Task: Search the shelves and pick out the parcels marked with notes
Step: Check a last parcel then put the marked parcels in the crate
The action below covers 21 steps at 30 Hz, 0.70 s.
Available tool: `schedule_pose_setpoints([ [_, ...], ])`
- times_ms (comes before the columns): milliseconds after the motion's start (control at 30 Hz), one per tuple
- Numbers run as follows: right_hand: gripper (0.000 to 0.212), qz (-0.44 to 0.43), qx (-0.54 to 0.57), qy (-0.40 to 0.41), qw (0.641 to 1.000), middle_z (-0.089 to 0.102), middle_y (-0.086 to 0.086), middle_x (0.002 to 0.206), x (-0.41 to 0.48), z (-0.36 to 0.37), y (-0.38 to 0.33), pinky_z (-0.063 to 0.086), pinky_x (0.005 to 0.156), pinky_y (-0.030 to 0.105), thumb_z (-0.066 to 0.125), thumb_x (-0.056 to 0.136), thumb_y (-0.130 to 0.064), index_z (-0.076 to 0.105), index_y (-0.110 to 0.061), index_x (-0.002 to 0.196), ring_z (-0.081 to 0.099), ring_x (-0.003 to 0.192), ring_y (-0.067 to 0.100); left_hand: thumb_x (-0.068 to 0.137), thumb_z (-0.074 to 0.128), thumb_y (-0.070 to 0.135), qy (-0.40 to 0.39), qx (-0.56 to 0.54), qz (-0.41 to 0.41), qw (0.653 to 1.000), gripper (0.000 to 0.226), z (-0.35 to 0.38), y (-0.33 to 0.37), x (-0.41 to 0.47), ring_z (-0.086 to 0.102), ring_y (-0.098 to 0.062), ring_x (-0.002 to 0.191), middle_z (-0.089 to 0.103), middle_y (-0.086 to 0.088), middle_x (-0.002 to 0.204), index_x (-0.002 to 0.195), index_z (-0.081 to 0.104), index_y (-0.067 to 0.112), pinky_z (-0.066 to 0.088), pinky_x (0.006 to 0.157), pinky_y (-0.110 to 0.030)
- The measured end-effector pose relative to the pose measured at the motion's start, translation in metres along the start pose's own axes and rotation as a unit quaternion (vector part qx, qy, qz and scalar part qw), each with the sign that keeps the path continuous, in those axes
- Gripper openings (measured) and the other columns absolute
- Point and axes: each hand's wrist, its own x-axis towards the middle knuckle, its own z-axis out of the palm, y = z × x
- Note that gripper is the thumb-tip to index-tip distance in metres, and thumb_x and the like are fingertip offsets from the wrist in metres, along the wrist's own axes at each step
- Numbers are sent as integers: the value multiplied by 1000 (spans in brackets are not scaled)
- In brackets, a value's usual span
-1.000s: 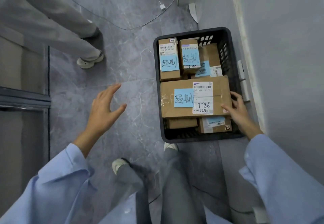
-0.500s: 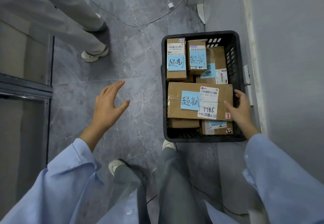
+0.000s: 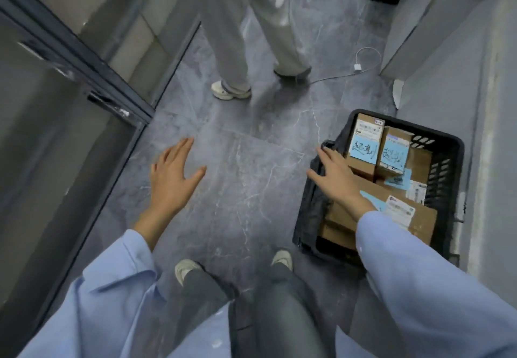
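Black crate on the floor, stocked with cardboard parcels bearing blue notes.
Left hand: fingers spread, empty, over bare floor. Right hand: fingers spread, empty, above the crate's left rim. Small parcels at the far end; large parcel nearer.

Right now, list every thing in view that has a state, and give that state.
Left hand, open, holding nothing, above the floor.
Right hand, open, fingers spread over the crate's left edge.
Crate, on the floor, packed with parcels.
Small parcels, two standing on end, blue notes showing.
Large parcel, lying flat on top, partly hidden by the sleeve.
Cable, loose on the floor.
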Motion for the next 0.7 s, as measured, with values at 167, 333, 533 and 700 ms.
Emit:
schedule_pose_setpoints([
  [167,71,-121,-64,-40,990,19,8,162,33,21,-137,19,119,44,51,98,-46,19,-22,156,14,149,28,94,55,50,62,15,-90,994,69,-62,-80,-26,29,-27,142,29,3,159,153,29,26,23,112,-48],
  [333,72,-240,-108,-53,963,15,5,163,41,49,-293,19,119,42,52,97,-47,17,-24,157,10,150,27,94,49,56,110,61,-182,975,72,-134,-166,-55,27,-26,142,26,4,160,154,24,26,23,110,-46],
  [533,74,-365,-133,-52,920,14,4,164,25,86,-475,20,119,42,51,97,-47,12,-27,157,8,151,27,93,48,58,169,71,-259,948,73,-226,-262,-81,22,-26,144,21,5,162,155,23,26,22,110,-46],
  [700,75,-429,-143,-41,891,13,3,164,5,115,-604,21,119,43,50,96,-49,10,-29,157,6,151,26,94,47,58,212,76,-284,932,74,-305,-337,-100,17,-26,146,16,4,163,155,21,25,20,112,-47],
])
